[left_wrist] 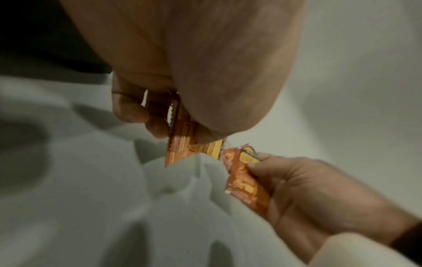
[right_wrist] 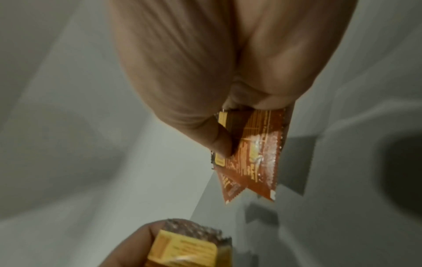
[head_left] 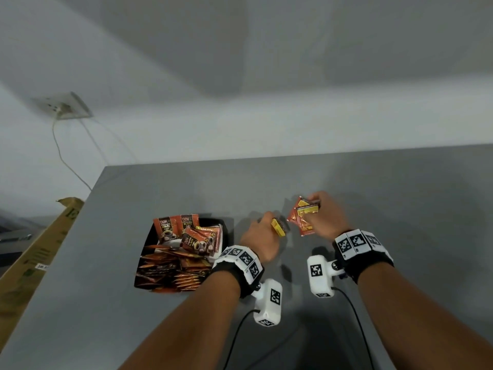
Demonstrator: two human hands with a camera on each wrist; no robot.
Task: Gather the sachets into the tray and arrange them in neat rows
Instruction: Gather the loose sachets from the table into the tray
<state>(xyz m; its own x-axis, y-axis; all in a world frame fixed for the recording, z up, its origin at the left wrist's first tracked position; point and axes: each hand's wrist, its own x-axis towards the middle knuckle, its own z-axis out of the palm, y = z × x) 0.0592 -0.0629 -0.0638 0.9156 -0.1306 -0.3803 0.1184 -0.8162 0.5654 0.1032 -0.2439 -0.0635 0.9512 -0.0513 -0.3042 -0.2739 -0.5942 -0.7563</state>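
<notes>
Your left hand (head_left: 260, 237) pinches a single sachet (head_left: 278, 227) between thumb and fingers, its yellow-labelled end poking out toward your right hand (head_left: 324, 218). That hand has a fuller grip: thumb clamped over a small fan of sachets (head_left: 302, 216), at least two, their loose ends hanging down toward the desk (head_left: 400, 196), as the right wrist view shows. Both bundles are off the desk and nearly meet corner to corner in the left wrist view.

The relation that matters: the tray (head_left: 149, 244) lies to the left of both hands, toward the desk's left edge, and your left hand is just beside its right rim, clearly the nearer one. The right hand's fan is farther off.

The single sachet's long axis runs roughly across, left to right; the fan's long axis runs front to back, slightly splayed. The sachets already packed in the tray (head_left: 176, 271) stand on edge in rows in its near half, so I'd judge each held packet needs turning to match before it goes in.
</notes>
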